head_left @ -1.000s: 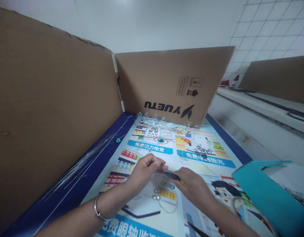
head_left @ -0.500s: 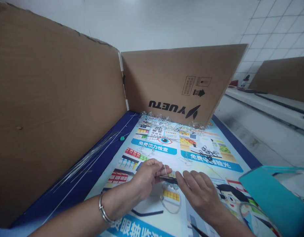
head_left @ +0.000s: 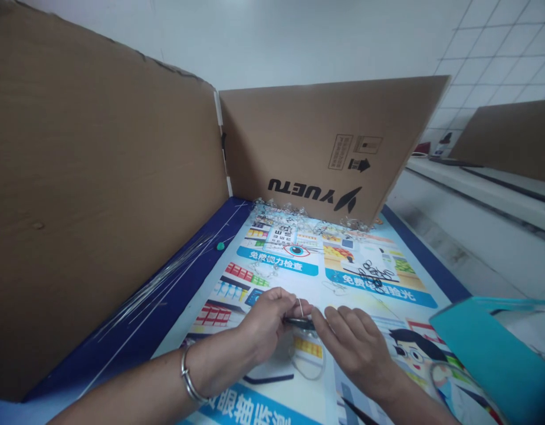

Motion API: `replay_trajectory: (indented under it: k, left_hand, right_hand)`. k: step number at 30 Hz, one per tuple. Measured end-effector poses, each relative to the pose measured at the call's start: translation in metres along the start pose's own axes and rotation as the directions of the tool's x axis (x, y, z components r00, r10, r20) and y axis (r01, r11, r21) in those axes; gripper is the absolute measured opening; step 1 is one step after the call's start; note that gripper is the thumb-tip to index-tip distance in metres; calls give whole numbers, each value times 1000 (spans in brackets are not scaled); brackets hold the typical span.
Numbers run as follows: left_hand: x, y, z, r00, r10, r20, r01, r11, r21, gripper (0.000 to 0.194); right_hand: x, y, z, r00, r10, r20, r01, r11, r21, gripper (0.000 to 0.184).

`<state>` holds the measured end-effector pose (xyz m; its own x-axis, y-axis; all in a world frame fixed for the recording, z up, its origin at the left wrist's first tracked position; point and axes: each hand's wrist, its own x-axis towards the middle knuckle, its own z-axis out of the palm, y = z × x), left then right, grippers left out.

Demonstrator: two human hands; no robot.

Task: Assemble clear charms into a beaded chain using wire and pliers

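Observation:
My left hand (head_left: 267, 323), with a silver bangle on the wrist, is closed in a pinch on a thin pale wire (head_left: 301, 307), whose curved end sticks up from the fingertips. My right hand (head_left: 354, 345) is closed around dark pliers (head_left: 300, 323); their jaws point left and reach the left fingertips. Its palm side is hidden. Beneath the jaws hangs a thin clear loop (head_left: 308, 376), apparently of wire with small clear beads near its top. Below my right wrist a dark pointed piece (head_left: 358, 411) shows; whether it belongs to the pliers I cannot tell.
Straight wires (head_left: 166, 274) lie along the left edge, near a small green lump (head_left: 220, 246). Clear beaded pieces (head_left: 299, 213) line the back cardboard panel (head_left: 330, 141). Black rings (head_left: 374, 274) lie right of centre. A teal holder (head_left: 493, 354) stands at right.
The pliers' jaws have turned slightly and show broader beside the left fingertips. My right index finger has shifted a little left. The wire end leans slightly differently.

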<state>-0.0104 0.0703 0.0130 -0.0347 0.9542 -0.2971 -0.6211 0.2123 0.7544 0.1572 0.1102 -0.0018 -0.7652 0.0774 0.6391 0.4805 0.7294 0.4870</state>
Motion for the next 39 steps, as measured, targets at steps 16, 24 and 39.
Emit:
replay_trajectory:
  k: [16,24,39]
  left_hand:
    - [-1,-1,1,1000,10,-15,-10,1000,2,18]
    - [0,-4,-2,995,81,52,-82,997,10,20]
    - [-4,0,-1,988,109,106,-117,990,80,20]
  right_hand:
    - [3,0,-1,999,28,38,-30,998,52,18]
    - [-3,-3,5,986,105,132,-118,988,96,16]
    - [-12,-14,20,910,295,292,-392,843,370,17]
